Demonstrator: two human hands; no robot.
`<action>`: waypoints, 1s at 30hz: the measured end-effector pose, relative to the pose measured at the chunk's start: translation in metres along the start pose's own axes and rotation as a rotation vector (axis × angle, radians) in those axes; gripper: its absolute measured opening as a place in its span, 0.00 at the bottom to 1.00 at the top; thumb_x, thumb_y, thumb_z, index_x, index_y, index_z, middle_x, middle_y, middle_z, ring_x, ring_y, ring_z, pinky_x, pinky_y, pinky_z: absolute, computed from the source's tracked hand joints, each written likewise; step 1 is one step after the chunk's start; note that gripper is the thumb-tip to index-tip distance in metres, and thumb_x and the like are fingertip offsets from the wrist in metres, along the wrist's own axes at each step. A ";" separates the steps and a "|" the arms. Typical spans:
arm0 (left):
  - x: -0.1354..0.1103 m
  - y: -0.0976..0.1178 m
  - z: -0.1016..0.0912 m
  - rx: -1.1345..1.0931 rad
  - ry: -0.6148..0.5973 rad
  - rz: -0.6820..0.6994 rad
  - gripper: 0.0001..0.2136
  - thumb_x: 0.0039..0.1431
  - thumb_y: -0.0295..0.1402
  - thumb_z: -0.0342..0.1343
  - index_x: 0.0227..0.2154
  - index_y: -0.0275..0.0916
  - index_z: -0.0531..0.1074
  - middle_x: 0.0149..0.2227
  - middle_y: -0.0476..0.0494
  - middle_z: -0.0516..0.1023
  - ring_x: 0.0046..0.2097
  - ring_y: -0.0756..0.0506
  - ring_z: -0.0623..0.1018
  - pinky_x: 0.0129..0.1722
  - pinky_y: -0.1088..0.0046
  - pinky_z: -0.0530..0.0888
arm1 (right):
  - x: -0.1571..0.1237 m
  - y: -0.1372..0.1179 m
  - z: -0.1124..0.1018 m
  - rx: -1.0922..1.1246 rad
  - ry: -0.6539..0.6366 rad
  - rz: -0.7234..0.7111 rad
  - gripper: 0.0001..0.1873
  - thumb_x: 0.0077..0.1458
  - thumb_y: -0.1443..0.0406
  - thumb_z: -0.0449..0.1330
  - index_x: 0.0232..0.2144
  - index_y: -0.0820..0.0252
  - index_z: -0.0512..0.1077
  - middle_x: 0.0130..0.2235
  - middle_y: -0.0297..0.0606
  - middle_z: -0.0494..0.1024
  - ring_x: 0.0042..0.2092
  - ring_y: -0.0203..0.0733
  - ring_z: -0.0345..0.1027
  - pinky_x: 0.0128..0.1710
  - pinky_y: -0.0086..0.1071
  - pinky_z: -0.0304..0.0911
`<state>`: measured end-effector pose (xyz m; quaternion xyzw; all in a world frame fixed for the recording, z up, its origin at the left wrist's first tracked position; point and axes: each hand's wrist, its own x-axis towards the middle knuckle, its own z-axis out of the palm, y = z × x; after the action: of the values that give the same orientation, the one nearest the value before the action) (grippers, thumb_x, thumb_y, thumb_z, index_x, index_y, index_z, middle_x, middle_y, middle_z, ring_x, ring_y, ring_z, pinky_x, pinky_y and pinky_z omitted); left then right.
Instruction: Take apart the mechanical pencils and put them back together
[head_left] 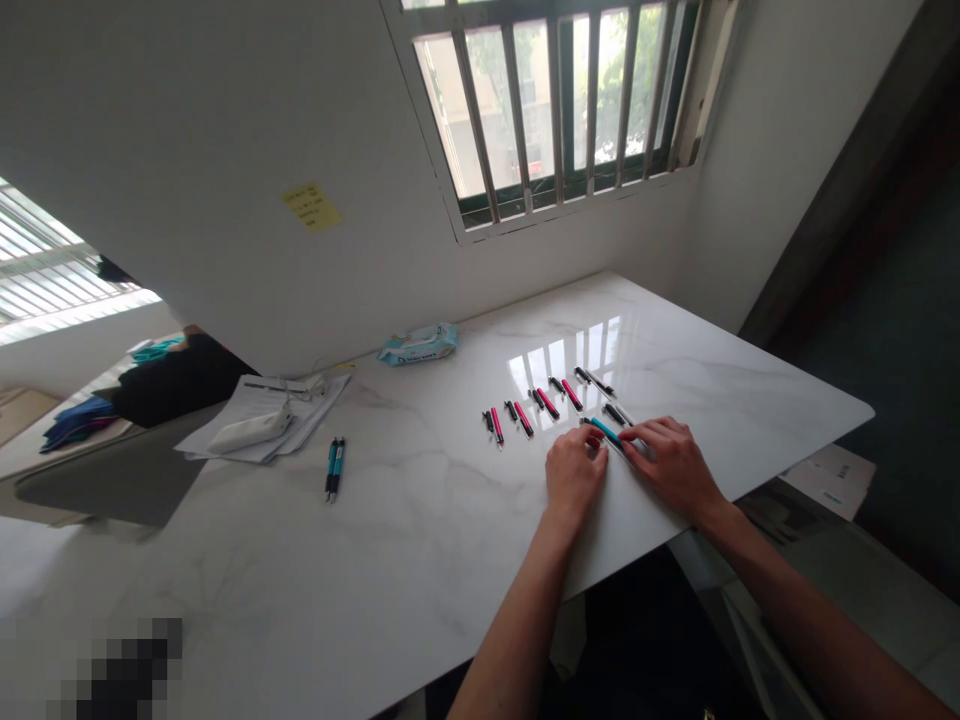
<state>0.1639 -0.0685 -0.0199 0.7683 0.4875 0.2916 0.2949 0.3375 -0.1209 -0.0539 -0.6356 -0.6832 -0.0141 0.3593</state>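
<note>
One yellow note (311,206) on the wall, handwritten, too small to read from here; same for the print on the blue soft pack (418,346). Teal barrel (606,431) lies slanted between both hands over the marble-look table (420,570): right hand (671,465) has thumb and fingertips pinched on its dark lower end, left hand (574,465) half-curled at the upper end (can't tell if it grips anything). Black piece (614,413) sits just beyond the right fingers, crowding them. Four pink barrels (496,425) lie left of that, two teal pens (336,468) well apart, papers (247,408) further left.
</note>
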 end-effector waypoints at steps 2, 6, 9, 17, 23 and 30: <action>0.000 0.000 0.001 0.029 0.002 0.004 0.08 0.57 0.26 0.62 0.37 0.45 0.80 0.38 0.46 0.83 0.39 0.43 0.79 0.46 0.66 0.72 | 0.000 -0.001 0.000 0.008 -0.005 0.001 0.08 0.65 0.62 0.60 0.39 0.54 0.80 0.41 0.40 0.84 0.46 0.53 0.73 0.49 0.46 0.62; 0.001 0.000 0.003 0.059 0.003 -0.012 0.05 0.59 0.28 0.61 0.36 0.45 0.78 0.38 0.46 0.83 0.38 0.43 0.79 0.44 0.67 0.72 | 0.000 -0.001 0.001 0.025 -0.010 -0.009 0.08 0.64 0.62 0.61 0.39 0.53 0.80 0.39 0.40 0.84 0.45 0.52 0.74 0.48 0.46 0.63; 0.003 0.000 0.002 0.052 0.001 -0.024 0.04 0.60 0.28 0.61 0.35 0.45 0.77 0.38 0.47 0.82 0.37 0.44 0.79 0.42 0.68 0.71 | -0.001 -0.001 0.001 0.034 -0.014 -0.016 0.08 0.64 0.62 0.61 0.39 0.53 0.81 0.39 0.40 0.84 0.45 0.52 0.74 0.48 0.46 0.63; -0.003 -0.005 -0.017 0.042 0.036 0.021 0.07 0.58 0.32 0.64 0.40 0.43 0.74 0.42 0.46 0.80 0.41 0.44 0.78 0.44 0.67 0.71 | -0.002 -0.002 -0.002 0.051 -0.019 -0.036 0.09 0.65 0.61 0.60 0.40 0.53 0.80 0.39 0.40 0.84 0.45 0.52 0.75 0.48 0.46 0.64; 0.008 -0.055 -0.120 0.323 0.263 -0.059 0.09 0.63 0.34 0.58 0.45 0.43 0.74 0.43 0.45 0.80 0.43 0.44 0.78 0.47 0.68 0.72 | -0.007 0.002 0.000 0.064 0.047 -0.073 0.10 0.65 0.58 0.60 0.39 0.52 0.80 0.38 0.40 0.84 0.44 0.53 0.76 0.49 0.47 0.65; -0.034 -0.145 -0.246 0.780 0.406 -0.433 0.16 0.65 0.34 0.57 0.54 0.37 0.75 0.52 0.38 0.79 0.52 0.36 0.76 0.54 0.61 0.70 | -0.014 -0.011 -0.007 0.122 0.118 -0.098 0.09 0.64 0.57 0.61 0.39 0.52 0.80 0.36 0.39 0.84 0.42 0.53 0.76 0.44 0.47 0.69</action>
<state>-0.1130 -0.0076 0.0294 0.6300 0.7567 0.1630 -0.0621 0.3296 -0.1381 -0.0511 -0.5763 -0.6908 -0.0278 0.4358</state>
